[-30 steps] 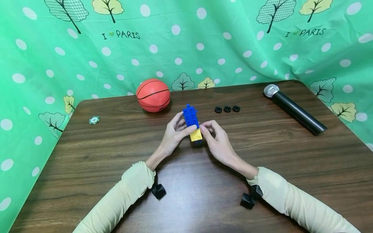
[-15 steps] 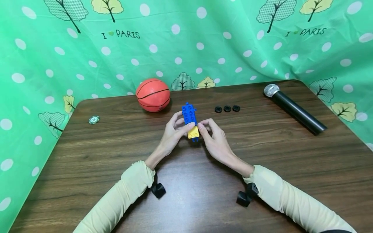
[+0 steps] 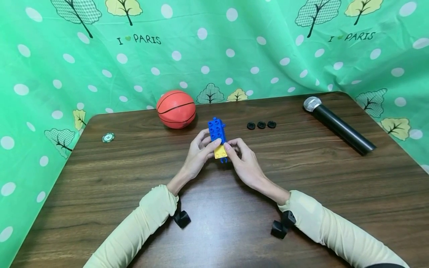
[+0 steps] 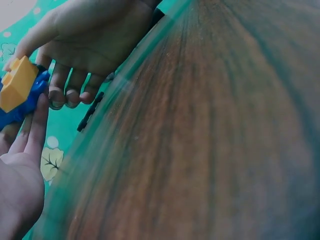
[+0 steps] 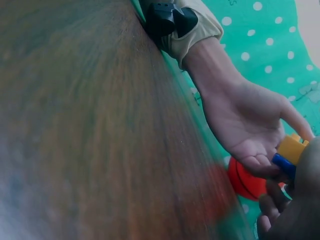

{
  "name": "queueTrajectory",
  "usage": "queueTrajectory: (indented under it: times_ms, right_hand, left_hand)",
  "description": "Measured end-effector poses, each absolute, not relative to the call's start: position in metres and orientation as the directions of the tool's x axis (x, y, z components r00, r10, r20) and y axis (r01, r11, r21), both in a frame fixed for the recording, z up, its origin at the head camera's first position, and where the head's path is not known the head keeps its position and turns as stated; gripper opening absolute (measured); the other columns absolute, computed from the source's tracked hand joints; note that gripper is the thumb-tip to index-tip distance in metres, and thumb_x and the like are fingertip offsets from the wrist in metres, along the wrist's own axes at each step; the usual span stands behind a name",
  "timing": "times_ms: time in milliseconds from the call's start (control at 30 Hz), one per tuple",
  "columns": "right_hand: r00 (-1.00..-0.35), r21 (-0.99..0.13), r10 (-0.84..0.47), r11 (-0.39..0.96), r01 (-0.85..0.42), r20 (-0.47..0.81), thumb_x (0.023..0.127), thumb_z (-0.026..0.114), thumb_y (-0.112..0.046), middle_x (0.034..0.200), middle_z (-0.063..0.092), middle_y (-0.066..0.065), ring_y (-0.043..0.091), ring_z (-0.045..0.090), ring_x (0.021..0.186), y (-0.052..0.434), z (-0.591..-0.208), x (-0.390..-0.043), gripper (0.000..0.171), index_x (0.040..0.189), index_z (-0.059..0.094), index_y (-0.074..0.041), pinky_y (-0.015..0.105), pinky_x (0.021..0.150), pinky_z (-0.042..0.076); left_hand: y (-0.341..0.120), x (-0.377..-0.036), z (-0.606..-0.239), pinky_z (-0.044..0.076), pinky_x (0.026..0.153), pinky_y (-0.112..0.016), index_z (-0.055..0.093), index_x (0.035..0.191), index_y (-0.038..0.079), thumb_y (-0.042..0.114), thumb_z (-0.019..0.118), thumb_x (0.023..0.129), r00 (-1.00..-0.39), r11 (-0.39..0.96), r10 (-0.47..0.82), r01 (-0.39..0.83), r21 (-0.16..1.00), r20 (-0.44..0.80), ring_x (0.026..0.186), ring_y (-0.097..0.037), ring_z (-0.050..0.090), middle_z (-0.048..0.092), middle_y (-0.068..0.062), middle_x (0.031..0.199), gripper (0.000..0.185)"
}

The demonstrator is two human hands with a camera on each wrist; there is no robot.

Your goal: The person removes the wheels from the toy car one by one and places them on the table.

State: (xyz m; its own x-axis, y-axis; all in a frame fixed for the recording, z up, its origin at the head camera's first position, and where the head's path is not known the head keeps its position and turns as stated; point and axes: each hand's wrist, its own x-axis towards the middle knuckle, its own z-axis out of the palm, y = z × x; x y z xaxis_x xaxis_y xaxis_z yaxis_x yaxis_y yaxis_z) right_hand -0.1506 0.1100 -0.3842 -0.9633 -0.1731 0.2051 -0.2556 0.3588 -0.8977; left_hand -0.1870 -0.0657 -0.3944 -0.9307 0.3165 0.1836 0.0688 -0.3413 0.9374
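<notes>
item: blue brick with yellow brick seated on its near end, held just above the wooden table at centre. long axis: runs away from the person, near end to far end, tilted slightly up toward the backdrop; studs face the head camera. grip, left hand: comes in from the left side of the assembly, thumb laid across the join where blue meets yellow, fingers curled behind the blue part; clamped on the brick. grip, right hand: comes in from the right, thumb and fingertips pinched on the yellow brick at its right edge; closed on it. relation to grip: both hands meet at the near, yellow end; most of the blue length sticks out beyond the fingers, unsupported, pointing toward the basketball side of the table's far edge. neither hand is clearly nearer; they are touching or all but touching across the yellow piece. left wrist view confirms the yellow brick sitting against blue, with the right hand's fingers curled just beside it. also present: three black rings to the right of the bricks, well apart; microphone far right; green token far left; green spotted cloth behind.
</notes>
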Motion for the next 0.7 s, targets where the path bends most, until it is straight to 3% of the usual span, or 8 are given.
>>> queueTrajectory:
  times_ms: [233,400,700]
  right_hand:
    - [-0.959,-0.894,-0.15,0.351,-0.28,0.241,0.11,0.053,-0.026,0.083,0.058,0.007,0.019,0.049,0.072,0.108,-0.387,-0.152,0.024,0.109,0.061,-0.003,0.029,0.065,0.04]
    - [-0.926,-0.832,-0.154,0.407,-0.377,0.345,0.11,0.052,-0.023,0.083,0.059,0.005,0.019,0.052,0.074,0.109,-0.39,-0.154,0.024,0.11,0.065,-0.003,0.032,0.067,0.043]
    - [-0.739,-0.597,-0.192,0.476,-0.646,0.646,0.104,0.06,-0.009,0.086,0.065,0.008,0.018,0.06,0.077,0.115,-0.398,-0.161,0.013,0.109,0.067,0.002,0.034,0.064,0.049]
  left_hand:
    - [-0.065,-0.186,-0.394,0.058,0.084,-0.032,0.041,0.148,-0.002,0.016,0.057,0.102,-0.934,-0.358,0.322,0.033,0.933,0.156,0.101,-0.017,0.067,0.061,-0.024,0.126,0.052]
    - [-0.066,-0.187,-0.395,0.059,0.084,-0.032,0.042,0.148,-0.004,0.012,0.057,0.102,-0.936,-0.353,0.314,0.038,0.935,0.157,0.1,-0.017,0.068,0.063,-0.025,0.124,0.051]
    - [-0.065,-0.187,-0.393,0.059,0.084,-0.034,0.039,0.151,-0.005,0.017,0.059,0.1,-0.93,-0.316,0.316,0.083,0.945,0.188,0.104,-0.018,0.068,0.059,-0.032,0.132,0.059]
